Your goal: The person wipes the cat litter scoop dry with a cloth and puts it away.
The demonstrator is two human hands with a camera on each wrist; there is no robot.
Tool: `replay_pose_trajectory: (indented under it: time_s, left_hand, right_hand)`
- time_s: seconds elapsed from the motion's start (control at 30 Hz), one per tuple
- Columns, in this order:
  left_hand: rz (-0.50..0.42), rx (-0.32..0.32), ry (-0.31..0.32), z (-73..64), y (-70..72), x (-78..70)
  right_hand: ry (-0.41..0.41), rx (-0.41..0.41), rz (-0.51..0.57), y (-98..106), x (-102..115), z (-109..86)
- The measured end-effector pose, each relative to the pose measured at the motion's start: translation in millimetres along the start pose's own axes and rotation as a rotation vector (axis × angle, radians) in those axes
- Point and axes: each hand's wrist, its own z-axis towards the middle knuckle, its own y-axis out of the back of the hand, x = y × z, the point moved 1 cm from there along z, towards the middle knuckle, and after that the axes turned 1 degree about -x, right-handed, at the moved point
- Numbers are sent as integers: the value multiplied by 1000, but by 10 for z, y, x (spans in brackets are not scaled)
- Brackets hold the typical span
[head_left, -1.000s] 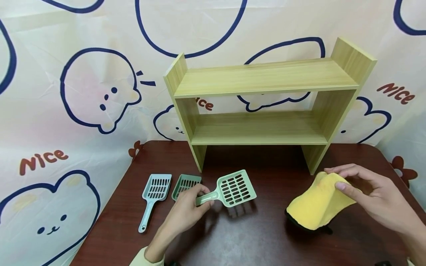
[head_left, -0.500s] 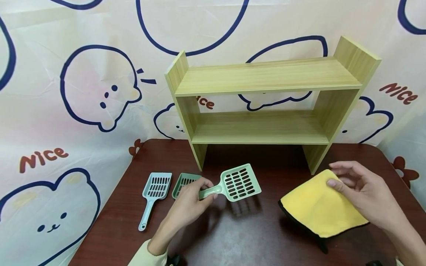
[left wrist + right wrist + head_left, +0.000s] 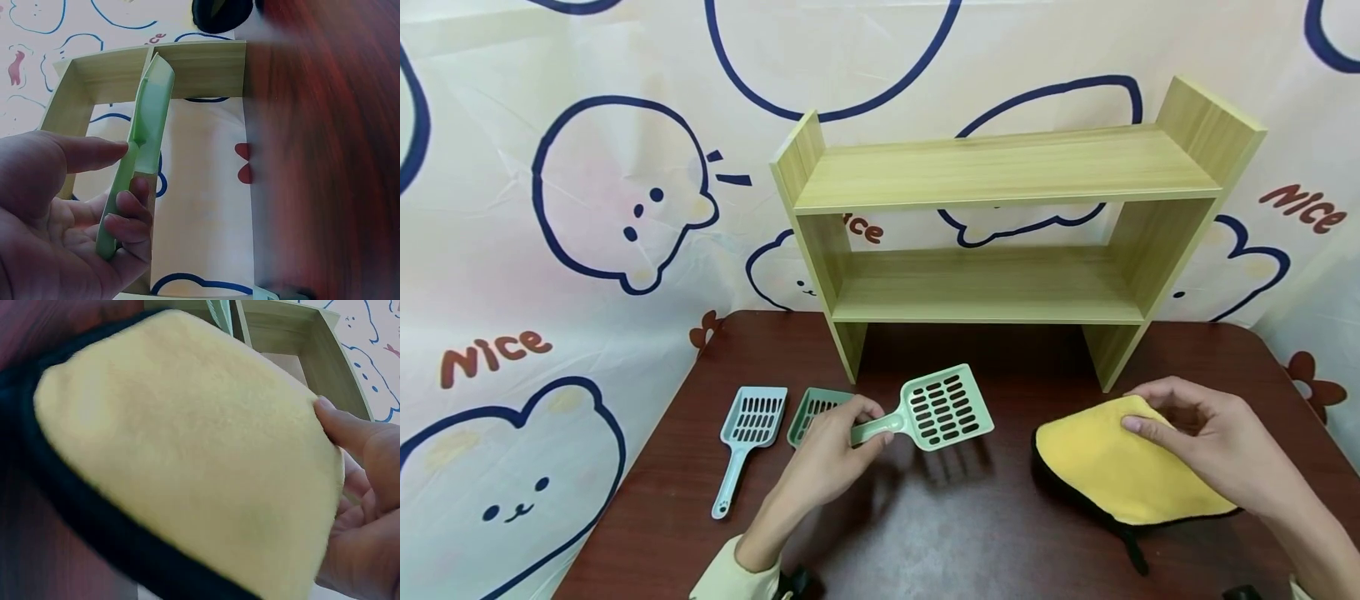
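Note:
My left hand (image 3: 831, 454) grips the handle of a light green slotted litter scoop (image 3: 946, 408), held above the table with its shadow below. In the left wrist view the scoop (image 3: 153, 112) shows edge-on, thumb on one side and fingers curled round the handle. At the right, my right hand (image 3: 1217, 442) pinches a yellow cloth (image 3: 1120, 458) with a black edge between thumb and fingers. The cloth (image 3: 187, 437) fills most of the right wrist view. Behind my left hand lies a darker green scoop (image 3: 816, 408), partly hidden. A pale blue scoop (image 3: 748, 442) lies left of it.
A two-tier wooden shelf (image 3: 985, 287) stands at the back of the dark red-brown table (image 3: 955, 533). A printed curtain (image 3: 625, 350) with cartoon bears hangs behind and beside the table.
The yellow cloth has spread out from a bunched shape and turned in my right hand, which then moved slightly lower. My left hand has shifted the light green scoop a little right and away.

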Motion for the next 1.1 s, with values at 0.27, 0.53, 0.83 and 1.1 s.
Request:
replay_pose_trajectory:
  time_s: [0.27,0.53,0.83,1.1]
  left_hand:
    - [-13,16,-30,59,7,-105]
    - [-44,22,-95,151,-2,-197]
    - [-54,31,-146,261,-13,-259]
    - [-55,29,-139,381,-29,-264]
  right_hand:
    - [17,-31,91,-61,26,30]
    - [-106,26,174,-56,46,72]
    - [-188,81,383,-96,-52,208]
    - [-263,199,641,-86,-138,294]
